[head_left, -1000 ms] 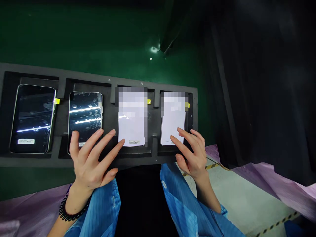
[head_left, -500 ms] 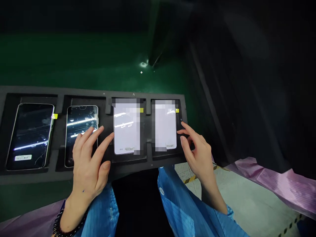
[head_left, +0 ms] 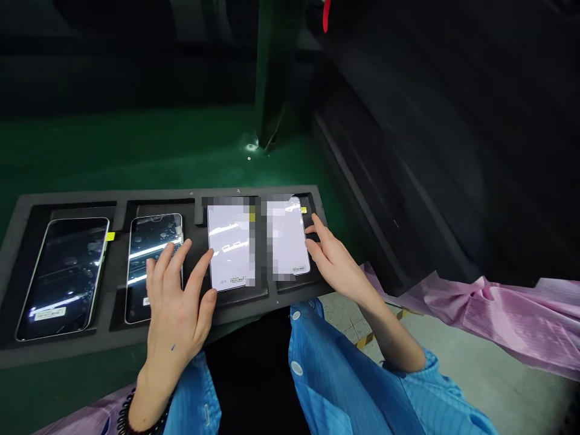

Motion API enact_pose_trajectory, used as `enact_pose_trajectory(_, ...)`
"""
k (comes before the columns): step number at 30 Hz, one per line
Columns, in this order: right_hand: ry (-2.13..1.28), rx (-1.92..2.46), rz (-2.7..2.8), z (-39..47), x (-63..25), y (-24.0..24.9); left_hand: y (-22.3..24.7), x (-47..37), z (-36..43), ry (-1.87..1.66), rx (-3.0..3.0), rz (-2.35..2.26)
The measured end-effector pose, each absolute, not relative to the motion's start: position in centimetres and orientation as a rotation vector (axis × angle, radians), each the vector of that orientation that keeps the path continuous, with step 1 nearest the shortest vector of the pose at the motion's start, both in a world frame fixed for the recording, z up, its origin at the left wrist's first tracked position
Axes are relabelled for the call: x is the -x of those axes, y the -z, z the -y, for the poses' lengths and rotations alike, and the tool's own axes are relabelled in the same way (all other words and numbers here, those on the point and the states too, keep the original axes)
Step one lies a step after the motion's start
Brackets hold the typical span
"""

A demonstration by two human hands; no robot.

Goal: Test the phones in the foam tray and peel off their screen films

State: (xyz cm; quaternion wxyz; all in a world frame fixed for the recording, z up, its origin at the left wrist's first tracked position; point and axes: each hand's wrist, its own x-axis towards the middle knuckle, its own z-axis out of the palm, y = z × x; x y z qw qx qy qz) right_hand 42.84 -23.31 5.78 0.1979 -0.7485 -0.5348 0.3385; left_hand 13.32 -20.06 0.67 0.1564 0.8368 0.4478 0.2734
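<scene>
Right hand (head_left: 334, 260) nears rightmost phone (head_left: 289, 238) | long axis forward | left hand (head_left: 177, 308) wide, right's hold unclear | phone's left edge pixelated

Site type: factory floor, electronics workstation. Indicators, from view centre: slotted dark tray (head_left: 58, 349) of phones (head_left: 63, 272), 8 o'clock; green work surface (head_left: 136, 157), 10 o'clock; black-and-yellow floor tape (head_left: 365, 340) and blue work coat (head_left: 335, 356), 5 o'clock.

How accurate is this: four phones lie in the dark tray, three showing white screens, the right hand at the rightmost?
Two, not three: the head view shows white screens on the rightmost phone and its neighbour; the leftmost phone and second phone are dark. Otherwise correct: four in the tray, right hand at the rightmost.
</scene>
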Motion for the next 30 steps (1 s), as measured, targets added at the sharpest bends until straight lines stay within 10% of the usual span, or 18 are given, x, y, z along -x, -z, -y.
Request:
enact_pose_trajectory(17,-1.294,1.580,1.089,20.6,-43.7,-5.1,-0.6,-13.1,20.0,-0.914,-2.251,-1.300)
enact_pose_trajectory(30,-1.335,1.311,1.174,24.4,-36.5,-7.5,-4.0,-18.4,22.1,-0.625,-0.441,-0.491)
